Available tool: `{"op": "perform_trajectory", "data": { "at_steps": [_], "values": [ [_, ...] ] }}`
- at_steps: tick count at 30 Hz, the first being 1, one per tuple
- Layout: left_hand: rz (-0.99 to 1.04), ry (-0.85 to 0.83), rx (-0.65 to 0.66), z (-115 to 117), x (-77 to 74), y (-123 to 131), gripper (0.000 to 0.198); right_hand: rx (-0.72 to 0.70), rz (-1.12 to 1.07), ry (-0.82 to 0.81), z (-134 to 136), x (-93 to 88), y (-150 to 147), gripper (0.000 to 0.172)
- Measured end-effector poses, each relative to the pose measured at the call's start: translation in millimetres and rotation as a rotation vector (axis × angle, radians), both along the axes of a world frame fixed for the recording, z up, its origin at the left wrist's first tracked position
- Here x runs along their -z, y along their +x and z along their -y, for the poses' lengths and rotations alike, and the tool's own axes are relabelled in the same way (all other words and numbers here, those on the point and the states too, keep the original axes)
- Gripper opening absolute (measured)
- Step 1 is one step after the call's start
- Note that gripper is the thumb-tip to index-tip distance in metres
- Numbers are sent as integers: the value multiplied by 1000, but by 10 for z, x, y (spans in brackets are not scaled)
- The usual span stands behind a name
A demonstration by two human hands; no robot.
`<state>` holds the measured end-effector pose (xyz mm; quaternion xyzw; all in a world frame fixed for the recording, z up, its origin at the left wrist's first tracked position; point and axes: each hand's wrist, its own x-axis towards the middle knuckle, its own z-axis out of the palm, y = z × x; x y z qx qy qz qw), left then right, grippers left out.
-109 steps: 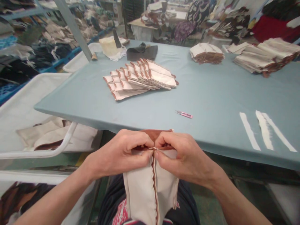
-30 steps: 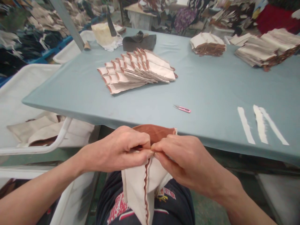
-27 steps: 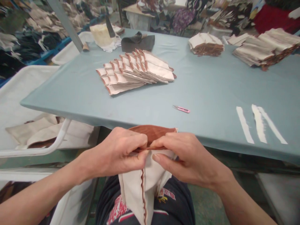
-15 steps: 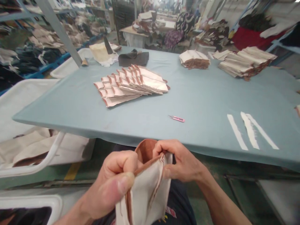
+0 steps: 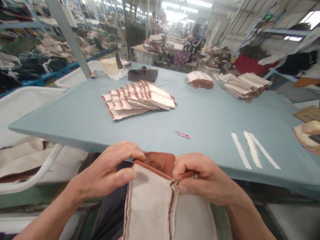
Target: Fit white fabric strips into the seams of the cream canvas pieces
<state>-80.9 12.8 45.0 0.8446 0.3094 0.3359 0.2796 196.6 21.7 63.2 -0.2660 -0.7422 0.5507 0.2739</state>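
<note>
A sewn cream-and-brown piece (image 5: 152, 200), open at the top with its brown inner face showing, hangs upright over my lap at the table's front edge. My left hand (image 5: 117, 170) grips its upper left corner, thumb on the cream side and fingers over the brown rim. At the top of the middle seam, my right hand (image 5: 200, 176) pinches the rim between thumb and bent fingers. The lower end of the piece runs out of view. Beyond my hands, pink-handled thread snips (image 5: 183, 134) lie on the blue-green table (image 5: 207, 116).
Similar pieces lie in an overlapping pile (image 5: 142, 100) on the table. Further stacks (image 5: 246, 86) stand at the back right. Cream strips (image 5: 241, 151) lie at right, dark folded material (image 5: 143, 74) at the back. White bins (image 5: 55, 160) stand at left; a person (image 5: 191, 46) sits in the background.
My hands have moved apart, and the piece has turned and spread so its cream face and middle seam face me. The head view has tilted up.
</note>
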Motion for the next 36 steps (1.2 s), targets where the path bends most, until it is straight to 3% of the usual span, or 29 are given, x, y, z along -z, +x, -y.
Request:
{"op": "perform_trajectory", "data": {
  "at_steps": [4, 9, 15, 24, 30, 36],
  "values": [
    [42, -7, 132, -24, -53, 195, 8, -35, 20, 29, 2, 24, -62, 50],
    [19, -83, 198, -24, -103, 391, 15, -25, 27, 79, 5, 66, -79, 52],
    [-28, -13, 155, -9, -95, 453, 17, 51, 135, 107, -38, 193, 2, 49],
    [-188, 29, 143, 13, -64, 415, 17, 40, 86, 440, -69, 335, 11, 29],
    [-60, -235, 187, 83, 20, 448, 20, 15, -37, 276, -29, 452, 33, 36],
    [186, -434, 80, 204, 211, 577, 31, 31, -136, 124, 23, 578, -18, 42]
  ]
}}
